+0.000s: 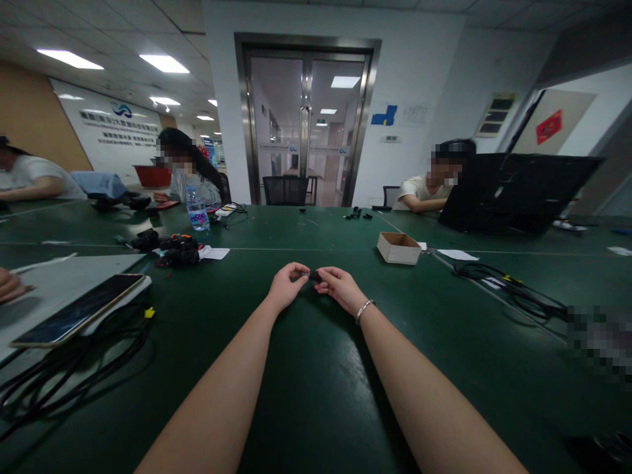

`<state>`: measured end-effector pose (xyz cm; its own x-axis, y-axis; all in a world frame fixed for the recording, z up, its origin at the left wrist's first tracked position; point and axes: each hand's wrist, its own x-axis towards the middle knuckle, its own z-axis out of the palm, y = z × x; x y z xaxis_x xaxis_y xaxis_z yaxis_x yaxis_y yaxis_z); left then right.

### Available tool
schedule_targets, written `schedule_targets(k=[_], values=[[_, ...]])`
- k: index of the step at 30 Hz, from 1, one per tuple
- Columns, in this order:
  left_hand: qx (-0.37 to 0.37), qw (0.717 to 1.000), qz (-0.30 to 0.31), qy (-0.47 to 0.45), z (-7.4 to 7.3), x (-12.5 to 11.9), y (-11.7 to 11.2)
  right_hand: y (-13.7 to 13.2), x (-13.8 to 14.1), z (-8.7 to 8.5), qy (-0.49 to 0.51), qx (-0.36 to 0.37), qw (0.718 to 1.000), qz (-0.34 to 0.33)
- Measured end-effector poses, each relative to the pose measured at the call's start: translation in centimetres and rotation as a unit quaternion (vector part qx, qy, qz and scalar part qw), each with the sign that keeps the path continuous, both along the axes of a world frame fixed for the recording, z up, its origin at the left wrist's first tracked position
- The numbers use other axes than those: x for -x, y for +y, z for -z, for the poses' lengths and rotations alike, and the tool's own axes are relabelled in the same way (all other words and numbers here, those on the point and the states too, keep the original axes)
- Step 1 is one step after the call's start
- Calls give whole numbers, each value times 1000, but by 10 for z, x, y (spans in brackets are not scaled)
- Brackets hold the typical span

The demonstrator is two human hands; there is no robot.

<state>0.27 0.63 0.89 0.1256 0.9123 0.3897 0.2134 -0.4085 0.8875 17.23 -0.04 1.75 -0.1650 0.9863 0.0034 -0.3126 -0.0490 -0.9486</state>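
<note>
Two hands are meeting over the middle of the dark green counter (316, 395), with both forearms stretching forward from the lower edge of the view. The left hand (285, 287) and the right hand (340, 287) are each pinching one end of a small black piece (315, 276) with closed fingertips. They are holding it just above the counter surface, and it is too small to say what it is. A thin bracelet (364, 309) is sitting on the right wrist. Beyond the right hand, an open cardboard box (399, 248) is standing well apart from it. A heap of black parts (176, 251) is lying beyond the left hand, with a water bottle (197, 209) farther back. A phone (79, 309) is lying on a white pad at the far left. Black cables (513, 289) are trailing across the counter at the right. Other people are sitting at the far side.
</note>
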Motion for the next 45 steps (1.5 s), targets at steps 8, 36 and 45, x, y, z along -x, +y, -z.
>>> schedule_targets(k=[8, 36, 45], values=[[51, 999, -6, -16, 0, 1, 1, 0, -1, 1, 1, 1, 1000, -6], [42, 999, 16, 31, 1, 2, 0, 0, -1, 1, -27, -8, 1000, -13], [74, 997, -5, 32, 3, 0, 1, 1, -1, 3, -24, -20, 999, -26]])
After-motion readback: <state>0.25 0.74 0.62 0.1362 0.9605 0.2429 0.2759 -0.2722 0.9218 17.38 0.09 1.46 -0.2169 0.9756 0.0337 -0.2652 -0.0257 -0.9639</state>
